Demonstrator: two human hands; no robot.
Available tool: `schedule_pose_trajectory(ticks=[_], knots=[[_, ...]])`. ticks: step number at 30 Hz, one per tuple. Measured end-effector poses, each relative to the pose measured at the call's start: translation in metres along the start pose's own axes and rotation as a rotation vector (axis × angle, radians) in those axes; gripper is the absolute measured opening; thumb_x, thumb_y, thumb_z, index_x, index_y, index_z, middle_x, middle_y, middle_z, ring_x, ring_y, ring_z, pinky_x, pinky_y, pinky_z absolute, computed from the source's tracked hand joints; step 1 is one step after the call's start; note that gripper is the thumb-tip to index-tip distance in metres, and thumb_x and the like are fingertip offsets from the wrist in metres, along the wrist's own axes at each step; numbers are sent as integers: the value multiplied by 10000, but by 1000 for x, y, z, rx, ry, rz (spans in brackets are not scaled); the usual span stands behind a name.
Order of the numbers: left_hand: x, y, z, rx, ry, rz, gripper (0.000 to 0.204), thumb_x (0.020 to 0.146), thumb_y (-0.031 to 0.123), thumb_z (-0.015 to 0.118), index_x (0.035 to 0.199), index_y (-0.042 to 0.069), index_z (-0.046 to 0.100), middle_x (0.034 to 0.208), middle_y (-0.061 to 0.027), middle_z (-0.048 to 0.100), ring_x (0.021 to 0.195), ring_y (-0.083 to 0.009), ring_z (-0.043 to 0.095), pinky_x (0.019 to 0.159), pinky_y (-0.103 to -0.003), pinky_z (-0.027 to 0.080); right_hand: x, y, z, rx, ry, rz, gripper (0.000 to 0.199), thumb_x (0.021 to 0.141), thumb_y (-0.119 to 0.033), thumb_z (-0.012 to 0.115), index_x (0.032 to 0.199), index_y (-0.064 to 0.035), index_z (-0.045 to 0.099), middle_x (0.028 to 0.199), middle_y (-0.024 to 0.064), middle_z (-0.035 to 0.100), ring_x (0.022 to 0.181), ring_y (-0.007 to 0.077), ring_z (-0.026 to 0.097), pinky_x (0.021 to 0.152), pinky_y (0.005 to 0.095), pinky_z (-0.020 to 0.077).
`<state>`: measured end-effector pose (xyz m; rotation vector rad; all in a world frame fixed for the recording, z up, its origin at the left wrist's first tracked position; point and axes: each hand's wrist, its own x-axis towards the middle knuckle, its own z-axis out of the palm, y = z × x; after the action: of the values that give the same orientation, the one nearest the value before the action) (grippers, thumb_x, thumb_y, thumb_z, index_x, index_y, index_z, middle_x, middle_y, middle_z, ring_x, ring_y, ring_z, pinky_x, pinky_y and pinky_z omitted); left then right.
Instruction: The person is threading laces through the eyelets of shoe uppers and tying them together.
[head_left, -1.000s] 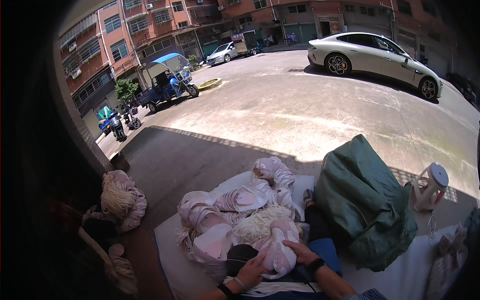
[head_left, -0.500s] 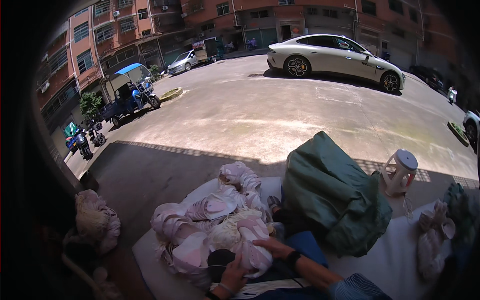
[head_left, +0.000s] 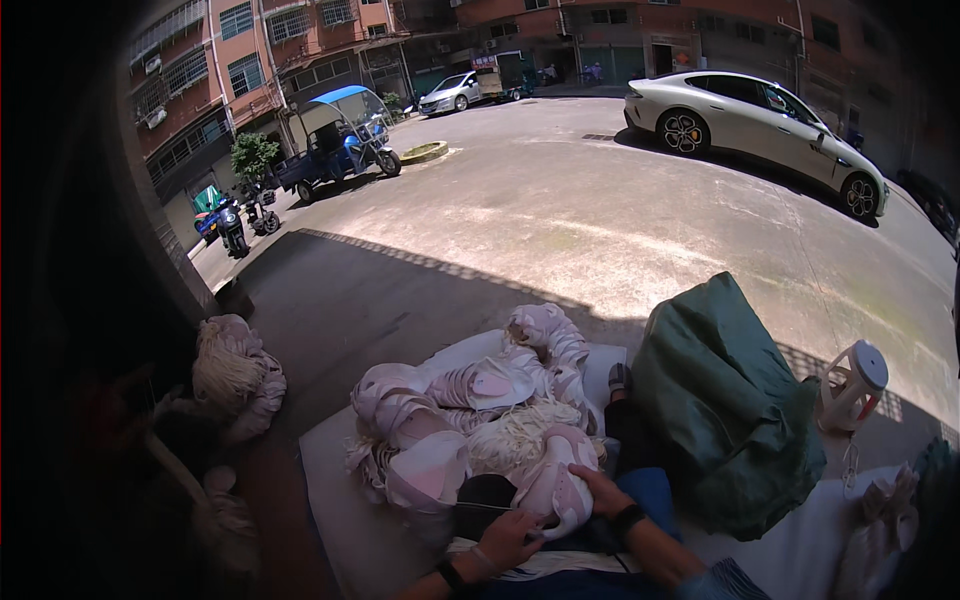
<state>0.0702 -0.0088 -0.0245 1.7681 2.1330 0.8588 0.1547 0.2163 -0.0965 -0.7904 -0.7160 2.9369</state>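
A pale pink and white shoe upper is held between my two hands over my lap. My right hand grips its right side, thumb on top, with a dark band at the wrist. My left hand is closed at the upper's lower left edge. A thin white cord runs beside its fingers; whether they pinch it too is hidden. Just beyond lies a bunch of cream laces. Nested stacks of similar shoe uppers surround it on a pale sheet. More white strands lie across my lap.
A large green sack stands right of the pile, with a white plastic stool beyond. Further bundles of uppers lie left and far right. A blue three-wheeler and a pale car are parked across the yard.
The view has swung left, so the scene sits further right in the picture. My left hand has shifted to the lower edge of the upper; my right hand keeps its hold.
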Motion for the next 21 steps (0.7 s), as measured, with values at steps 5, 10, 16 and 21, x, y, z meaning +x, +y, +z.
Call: schedule_pose_trajectory(ticks=[5, 10, 16, 21], knots=[[12, -2, 19, 52, -67, -52, 364, 762, 262, 720, 1031, 64, 578, 963, -161, 577, 914, -346, 587, 797, -406, 489, 2, -7, 9, -90, -30, -21, 412, 920, -206, 581, 1270, -11, 488, 1127, 121, 613, 993, 248, 633, 865, 394, 536], [3, 13, 18, 10, -122, -116, 378, 767, 256, 707, 1066, 64, 581, 991, -163, 575, 949, -352, 581, 825, -415, 484, -22, -4, 16, -335, -104, -204, 440, 905, -194, 601, 1286, -10, 480, 1166, 122, 603, 1037, 255, 616, 919, 396, 504], [0, 34, 29, 194, -117, -66, 548, 758, 269, 714, 1194, 9, 506, 1076, -209, 575, 1001, -377, 570, 892, -435, 458, -5, -2, -2, -54, -69, -63, 450, 870, -170, 639, 1271, -14, 505, 1162, 122, 620, 1027, 259, 627, 933, 411, 507], [21, 22, 10, -44, 36, -246, 369, 732, 207, 767, 979, 7, 578, 885, -141, 627, 820, -312, 613, 713, -385, 498, 13, -10, 23, -30, -129, -84, 433, 883, -240, 646, 1236, -15, 533, 1116, 93, 634, 987, 203, 634, 894, 348, 512]])
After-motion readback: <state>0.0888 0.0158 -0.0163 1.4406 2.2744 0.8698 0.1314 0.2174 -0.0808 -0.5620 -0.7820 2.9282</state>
